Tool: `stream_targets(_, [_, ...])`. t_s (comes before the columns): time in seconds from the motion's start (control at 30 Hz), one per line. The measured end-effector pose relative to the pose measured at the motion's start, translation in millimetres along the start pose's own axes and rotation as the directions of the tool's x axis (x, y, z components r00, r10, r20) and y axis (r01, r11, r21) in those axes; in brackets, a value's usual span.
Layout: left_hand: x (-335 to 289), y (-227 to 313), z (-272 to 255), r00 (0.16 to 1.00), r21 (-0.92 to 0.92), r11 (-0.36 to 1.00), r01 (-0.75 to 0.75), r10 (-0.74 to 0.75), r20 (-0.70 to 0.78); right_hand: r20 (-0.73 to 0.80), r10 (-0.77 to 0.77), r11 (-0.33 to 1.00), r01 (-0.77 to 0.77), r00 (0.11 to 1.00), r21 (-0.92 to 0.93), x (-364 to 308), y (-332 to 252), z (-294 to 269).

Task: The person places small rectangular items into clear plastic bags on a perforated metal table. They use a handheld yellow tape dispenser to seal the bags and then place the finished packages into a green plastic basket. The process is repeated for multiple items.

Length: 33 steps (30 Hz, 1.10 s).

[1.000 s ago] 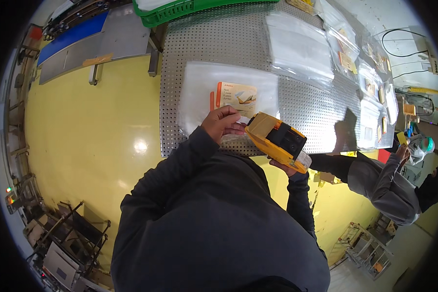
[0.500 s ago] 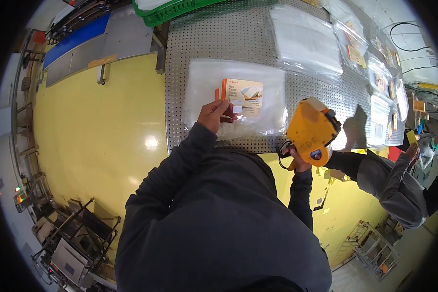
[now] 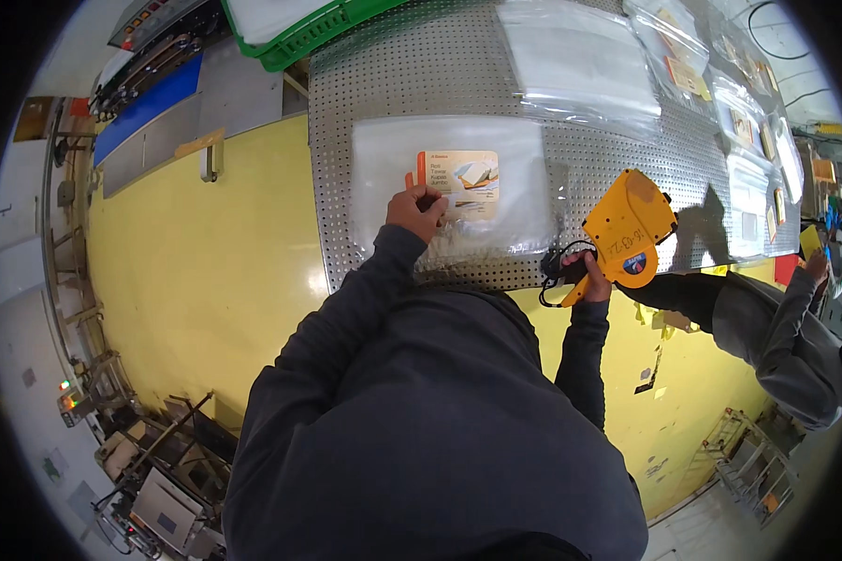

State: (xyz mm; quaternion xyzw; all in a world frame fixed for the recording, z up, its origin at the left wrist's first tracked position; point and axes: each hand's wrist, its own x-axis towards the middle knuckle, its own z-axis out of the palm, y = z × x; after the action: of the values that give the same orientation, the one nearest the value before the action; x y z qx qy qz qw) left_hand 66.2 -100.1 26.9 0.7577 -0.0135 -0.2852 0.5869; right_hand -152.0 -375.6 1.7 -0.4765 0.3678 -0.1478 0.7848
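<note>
My left hand [image 3: 417, 209] rests with curled fingers at the lower left of a printed cardboard label [image 3: 472, 178] with an orange edge. A small pale patch shows beside the fingertips; what they pinch is hidden. Beneath the label lies a stack of clear plastic bags [image 3: 384, 154] on a perforated metal table [image 3: 571, 173]. My right hand [image 3: 593, 280] grips the handle of a yellow handheld labeling gun [image 3: 629, 229], held beside the stack at the table's near edge.
More clear bags [image 3: 575, 65] lie farther back, and bagged packs [image 3: 688, 75] line the right side. A green crate [image 3: 281, 51] stands at the far left near a blue-topped conveyor [image 3: 150, 107]. Another person [image 3: 767, 327] works at the right.
The labeling gun has swung to the right and turned over slightly in my right hand. My left hand has lowered over the label's corner, and the white sticker by its fingers is less visible.
</note>
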Motion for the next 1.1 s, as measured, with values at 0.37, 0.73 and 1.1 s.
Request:
stream_targets(0.37, [19, 7, 12, 0.984, 0.014, 0.985, 0.172, -0.171, -0.047, 0.011, -0.018, 1.0, 0.018, 1.0, 0.012, 5, 7, -5])
stream_targets(0.73, [29, -15, 22, 0.977, 0.353, 0.934, 0.058, 0.021, -0.214, -0.014, 0.002, 1.0, -0.002, 1.0, -0.009, 3, 4, -2])
stream_targets(1.1, [34, -16, 22, 0.962, 0.38, 0.899, 0.216, -0.129, -0.241, 0.029, 0.004, 0.999, -0.005, 1.0, 0.041, 6, 9, -7])
